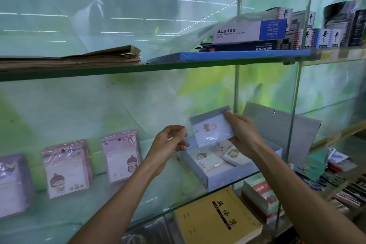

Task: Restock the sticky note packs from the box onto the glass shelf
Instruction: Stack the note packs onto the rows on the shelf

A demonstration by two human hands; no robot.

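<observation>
My right hand [244,132] grips a wrapped sticky note pack [211,128] with a blue edge and a small cartoon figure, holding it above the open light-blue box [223,179]. The box sits on the glass shelf [138,200] at the right, and several more packs [206,159] lie inside it. My left hand [168,143] hovers just left of the held pack with loosely curled fingers and holds nothing. Three packs stand upright along the shelf's left: a purple one [13,182] and two pink ones [67,168] [121,155].
The box's grey lid [277,125] stands raised behind it. The glass shelf above carries brown paper [89,58], a blue board [227,55] and calculator boxes [249,30]. Yellow notebooks [215,220] lie on the shelf below. Metal uprights [296,93] stand at the right.
</observation>
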